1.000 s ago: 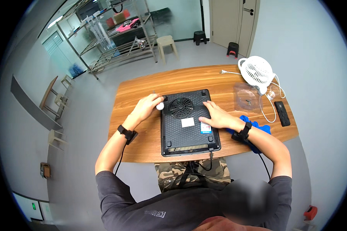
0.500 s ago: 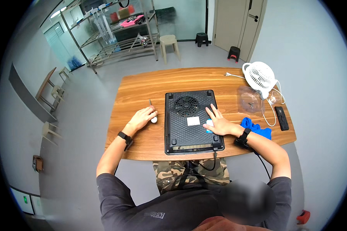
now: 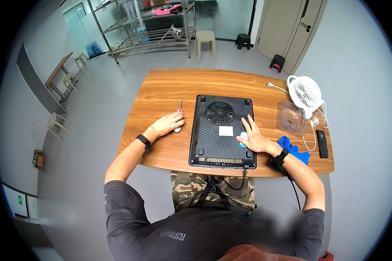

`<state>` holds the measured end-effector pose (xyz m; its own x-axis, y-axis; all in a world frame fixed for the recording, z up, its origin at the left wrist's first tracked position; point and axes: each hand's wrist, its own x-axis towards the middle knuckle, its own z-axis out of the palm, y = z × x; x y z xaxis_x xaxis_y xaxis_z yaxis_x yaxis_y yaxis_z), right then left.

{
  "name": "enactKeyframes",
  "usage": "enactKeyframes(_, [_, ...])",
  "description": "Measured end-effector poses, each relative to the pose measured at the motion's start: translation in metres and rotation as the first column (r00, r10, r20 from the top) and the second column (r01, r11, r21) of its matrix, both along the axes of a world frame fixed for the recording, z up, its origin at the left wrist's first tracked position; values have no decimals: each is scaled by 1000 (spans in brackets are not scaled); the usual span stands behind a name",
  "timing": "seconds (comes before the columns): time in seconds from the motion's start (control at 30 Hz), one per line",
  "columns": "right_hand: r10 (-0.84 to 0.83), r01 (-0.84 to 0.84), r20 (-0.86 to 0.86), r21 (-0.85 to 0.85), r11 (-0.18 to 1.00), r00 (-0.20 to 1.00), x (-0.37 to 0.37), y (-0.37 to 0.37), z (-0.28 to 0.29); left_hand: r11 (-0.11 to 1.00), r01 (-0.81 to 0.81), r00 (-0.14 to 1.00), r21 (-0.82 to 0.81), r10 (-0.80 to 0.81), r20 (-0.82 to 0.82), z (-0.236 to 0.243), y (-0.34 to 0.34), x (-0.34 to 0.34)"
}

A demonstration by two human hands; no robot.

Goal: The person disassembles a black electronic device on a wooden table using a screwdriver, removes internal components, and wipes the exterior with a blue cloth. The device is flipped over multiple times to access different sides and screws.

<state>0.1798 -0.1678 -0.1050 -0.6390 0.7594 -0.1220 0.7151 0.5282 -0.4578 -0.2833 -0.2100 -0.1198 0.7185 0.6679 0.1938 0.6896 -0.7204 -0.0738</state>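
Observation:
A black induction cooktop (image 3: 209,141) lies upside down on the wooden table, its round fan grille, rubber feet and vent slots facing up. My right hand (image 3: 255,140) rests flat on its right side with fingers spread, partly over a blue-and-white label (image 3: 244,138). To the left of the cooktop, my left hand (image 3: 164,125) curls over a screwdriver (image 3: 180,111) with a red and white handle. The metal shaft points away from me, and the fingers hide part of the handle. A black cord (image 3: 245,174) leaves the cooktop's near edge.
A white fan (image 3: 305,93) with its cable stands at the far right. Near it are a clear plastic tray (image 3: 287,114) with small parts, a blue cloth-like bundle (image 3: 294,150) and a black flat object (image 3: 322,143). Behind the table stand a metal rack (image 3: 161,39) and stools.
The view has shifted, so the table sits slightly higher and turned. The screwdriver under my left hand has swung a little clockwise. My right hand stays on the cooktop.

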Motion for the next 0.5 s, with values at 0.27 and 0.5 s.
enactKeyframes(0.27, [-1, 2, -8, 73, 997, 1000, 3, 1, -10, 990, -76, 996, 121, 69, 59, 29, -14, 12])
enactKeyframes(0.5, [5, -4, -22, 31, 999, 1000, 4, -1, 5, 947, -309, 912, -93, 322, 253, 57, -23, 63])
